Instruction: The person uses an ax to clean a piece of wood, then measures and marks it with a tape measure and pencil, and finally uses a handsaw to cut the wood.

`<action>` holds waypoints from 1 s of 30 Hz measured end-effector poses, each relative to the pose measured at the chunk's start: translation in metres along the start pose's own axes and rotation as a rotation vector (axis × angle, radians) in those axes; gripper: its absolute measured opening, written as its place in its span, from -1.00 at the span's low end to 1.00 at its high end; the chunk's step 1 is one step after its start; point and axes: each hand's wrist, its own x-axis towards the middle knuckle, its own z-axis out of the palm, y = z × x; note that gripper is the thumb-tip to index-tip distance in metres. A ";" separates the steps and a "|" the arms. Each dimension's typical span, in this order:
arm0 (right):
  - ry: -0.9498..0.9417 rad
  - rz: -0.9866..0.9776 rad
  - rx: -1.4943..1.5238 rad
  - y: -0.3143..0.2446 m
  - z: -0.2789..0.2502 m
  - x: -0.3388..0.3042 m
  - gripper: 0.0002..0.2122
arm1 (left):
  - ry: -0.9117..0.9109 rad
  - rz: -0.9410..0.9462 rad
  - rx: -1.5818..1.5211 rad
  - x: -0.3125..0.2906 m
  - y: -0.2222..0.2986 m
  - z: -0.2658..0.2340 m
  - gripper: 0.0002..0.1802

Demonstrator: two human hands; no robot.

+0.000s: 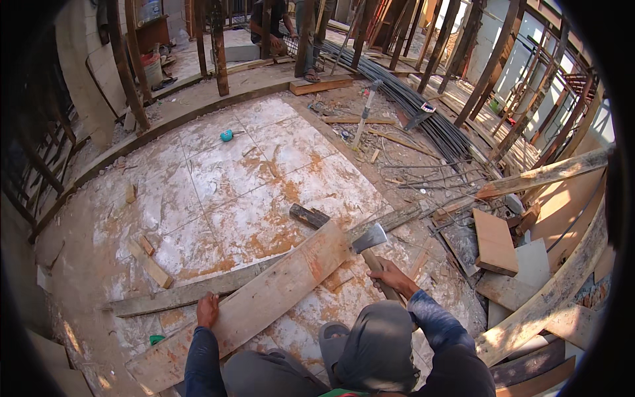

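Observation:
A wide plank (pixel 271 291) lies slantwise in front of me, its far end propped across a long timber (pixel 198 292) on the floor. My left hand (pixel 208 309) grips the plank's left edge, fingers closed over it. In my right hand (pixel 391 278) is a hatchet (pixel 372 239), held by its wooden handle. The hatchet's metal head is beside the plank's far right corner; whether it touches the wood I cannot tell. A short dark block of wood (pixel 309 215) sits just beyond the plank's far end.
Small wood offcuts (pixel 151 263) and a teal round object (pixel 227 135) lie on the dusty tiles. Steel bars (pixel 403 92) are stacked far right. Boards (pixel 496 241) pile up at right. Upright posts (pixel 219 49) line the back, where other people are.

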 end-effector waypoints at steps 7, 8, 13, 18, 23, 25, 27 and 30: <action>0.057 -0.055 -0.080 -0.020 -0.003 0.029 -0.49 | 0.074 -0.212 0.052 -0.039 -0.013 -0.010 -0.82; 0.058 -0.071 -0.095 -0.046 0.001 0.026 -0.49 | 0.189 -0.142 0.021 -0.037 -0.015 -0.015 -0.84; 0.156 -0.032 -0.117 -0.015 0.008 0.055 -0.53 | -0.092 0.182 0.192 -0.039 0.044 0.007 -0.34; 0.186 -0.106 -0.085 0.024 0.027 0.077 -0.53 | -0.273 0.318 0.219 -0.043 0.100 0.049 -0.15; 0.163 -0.083 -0.326 0.035 0.046 0.093 -0.48 | -0.207 0.324 0.344 -0.038 0.118 0.060 0.01; 0.140 -0.082 -0.345 0.034 0.053 0.099 -0.47 | -0.223 0.310 0.346 -0.036 0.119 0.058 0.00; 0.131 -0.016 -0.338 0.032 0.060 0.104 -0.50 | -0.239 0.301 0.348 -0.032 0.120 0.059 0.00; 0.096 0.070 -0.152 0.023 0.059 0.110 -0.55 | -0.304 0.244 0.415 -0.021 0.123 0.059 -0.03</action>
